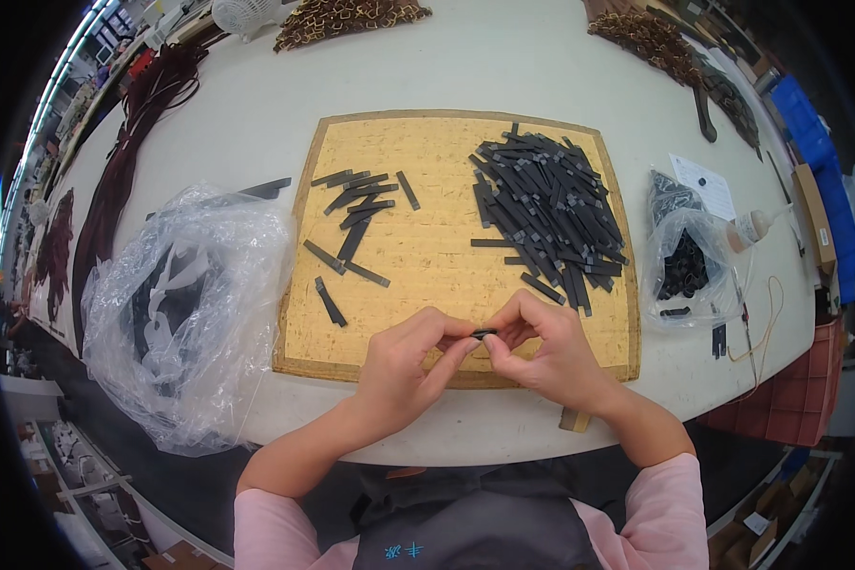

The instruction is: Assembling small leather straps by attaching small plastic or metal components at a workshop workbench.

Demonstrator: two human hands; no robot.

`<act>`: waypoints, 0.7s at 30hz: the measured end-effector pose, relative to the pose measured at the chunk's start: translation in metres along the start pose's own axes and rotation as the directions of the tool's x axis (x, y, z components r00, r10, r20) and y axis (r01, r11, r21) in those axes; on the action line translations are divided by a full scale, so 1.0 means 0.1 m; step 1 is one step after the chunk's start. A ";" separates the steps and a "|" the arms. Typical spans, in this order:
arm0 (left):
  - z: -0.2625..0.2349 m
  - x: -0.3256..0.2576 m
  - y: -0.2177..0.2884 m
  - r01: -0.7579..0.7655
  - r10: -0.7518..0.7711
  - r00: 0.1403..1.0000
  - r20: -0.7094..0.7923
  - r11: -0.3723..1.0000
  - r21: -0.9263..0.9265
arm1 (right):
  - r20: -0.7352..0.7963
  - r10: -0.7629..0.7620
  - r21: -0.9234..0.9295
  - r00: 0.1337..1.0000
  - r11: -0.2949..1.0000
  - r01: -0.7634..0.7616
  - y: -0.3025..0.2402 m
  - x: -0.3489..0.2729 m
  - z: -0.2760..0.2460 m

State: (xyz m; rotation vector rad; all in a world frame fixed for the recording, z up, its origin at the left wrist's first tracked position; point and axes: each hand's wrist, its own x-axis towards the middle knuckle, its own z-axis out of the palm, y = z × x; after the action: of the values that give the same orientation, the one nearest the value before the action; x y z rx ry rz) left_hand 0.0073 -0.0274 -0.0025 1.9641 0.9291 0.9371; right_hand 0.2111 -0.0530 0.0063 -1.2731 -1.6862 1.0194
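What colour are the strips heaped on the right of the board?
The strips are black, many with greyish ends; best seen in the head view.

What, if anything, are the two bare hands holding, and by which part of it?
A small, narrow black piece, its material unclear: the left hand pinches its left end, the right hand its right end.

The left hand (404, 361) and right hand (553, 353) pinch 1 small dark piece (484, 333) above the near part of a yellow-tan, brown-edged board (437, 247) on the white counter (446, 71). Flat black strips (551, 204) lie densely piled right, sparsely scattered left.
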 end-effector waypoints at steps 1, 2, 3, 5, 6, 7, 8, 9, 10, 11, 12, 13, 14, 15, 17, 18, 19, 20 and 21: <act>-0.01 0.00 0.00 -0.008 0.008 1.000 0.005 1.000 0.012 | 0.007 -0.006 -0.003 1.000 1.000 0.006 0.01 0.00 0.01; -0.02 0.00 0.01 -0.011 0.011 1.000 -0.001 1.000 0.008 | -0.006 -0.057 -0.039 0.998 0.998 0.057 0.03 -0.02 0.02; -0.03 0.00 0.02 -0.031 0.031 0.999 0.008 0.999 0.015 | -0.016 -0.108 -0.075 0.994 0.991 0.107 0.04 -0.03 0.03; -0.03 0.01 0.01 -0.051 0.051 0.999 0.013 0.998 0.020 | -0.013 -0.137 -0.104 0.990 0.985 0.135 0.05 -0.06 0.03; -0.03 0.02 0.00 -0.072 0.072 0.997 0.007 0.997 0.010 | -0.002 -0.164 -0.124 0.986 0.979 0.163 0.05 -0.06 0.03; -0.02 0.02 0.00 -0.092 0.092 0.996 0.001 0.996 -0.001 | 0.010 -0.191 -0.143 0.982 0.971 0.190 0.06 -0.07 0.03; -0.03 0.02 -0.01 -0.093 0.093 0.996 -0.005 0.996 0.000 | 0.019 -0.216 -0.164 0.976 0.963 0.216 0.07 -0.07 0.02; -0.04 0.02 -0.02 -0.100 0.101 0.995 -0.008 0.995 0.016 | 0.023 -0.219 -0.165 0.975 0.962 0.220 0.06 -0.07 0.01; -0.04 0.03 -0.03 -0.109 0.109 0.994 -0.009 0.994 0.032 | 0.040 -0.197 -0.149 0.980 0.968 0.200 0.02 -0.07 -0.01; -0.05 0.03 -0.05 -0.110 0.110 0.994 -0.011 0.993 0.032 | 0.056 -0.173 -0.134 0.983 0.975 0.179 0.01 -0.06 -0.02; -0.05 0.04 -0.06 -0.137 0.138 0.990 -0.027 0.989 0.058 | 0.056 -0.174 -0.135 0.983 0.974 0.180 0.00 -0.06 -0.02; -0.05 0.05 -0.08 -0.163 0.167 0.985 -0.041 0.983 0.085 | 0.048 -0.160 -0.092 0.986 0.982 0.164 0.00 -0.06 -0.02; -0.05 0.05 -0.08 -0.163 0.167 0.985 -0.039 0.983 0.084 | 0.040 -0.145 -0.047 0.989 0.988 0.147 0.00 -0.06 -0.02; -0.05 0.05 -0.08 -0.181 0.185 0.982 -0.035 0.980 0.088 | 0.038 -0.144 -0.047 0.989 0.988 0.145 -0.01 -0.05 -0.03; -0.05 0.05 -0.08 -0.199 0.202 0.979 -0.025 0.976 0.088 | 0.041 -0.170 -0.096 0.985 0.980 0.173 0.00 -0.04 -0.05; -0.04 0.05 -0.07 -0.206 0.209 0.978 -0.024 0.973 0.106 | 0.037 -0.166 -0.096 0.985 0.981 0.169 0.00 -0.04 -0.06; -0.04 0.05 -0.07 -0.212 0.217 0.976 -0.024 0.969 0.124 | 0.051 -0.149 -0.089 0.988 0.984 0.153 -0.01 -0.05 -0.06; -0.04 0.05 -0.08 -0.213 0.217 0.976 -0.019 0.970 0.121 | 0.064 -0.130 -0.083 0.989 0.987 0.135 -0.01 -0.05 -0.07; -0.04 0.06 -0.08 -0.220 0.223 0.975 -0.015 0.967 0.126 | 0.061 -0.126 -0.083 0.990 0.988 0.131 0.00 -0.05 -0.07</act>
State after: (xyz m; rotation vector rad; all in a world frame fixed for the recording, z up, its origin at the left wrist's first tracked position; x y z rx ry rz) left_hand 0.0050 -0.0177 -0.0055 2.1992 0.8114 1.0569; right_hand 0.2186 -0.0569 0.0080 -1.1828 -1.8478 0.9210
